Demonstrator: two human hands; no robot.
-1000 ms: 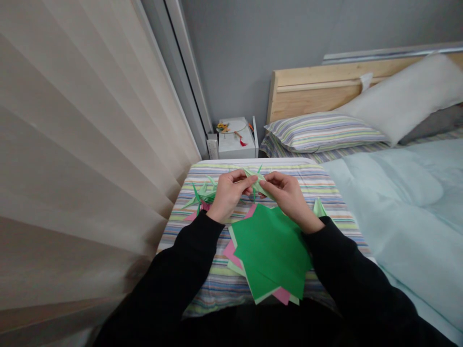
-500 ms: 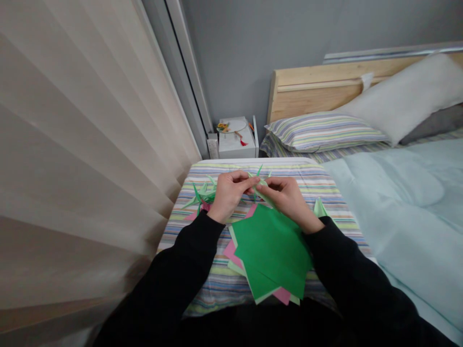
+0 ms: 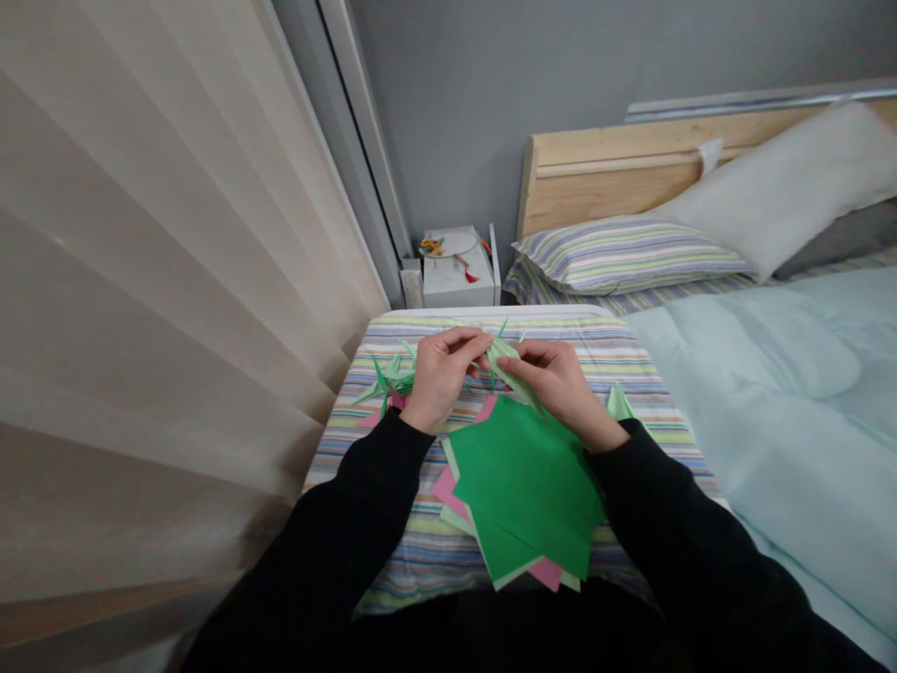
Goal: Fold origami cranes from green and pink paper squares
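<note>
I see the left hand and right hand with thumbs and fingertips pinched together on one light-green folded paper. It sits just beyond the dark-green sheets.

Matt paper sheets, creased paper piece, cloth table cover, smooth wood headboard, cloth quilt
</note>
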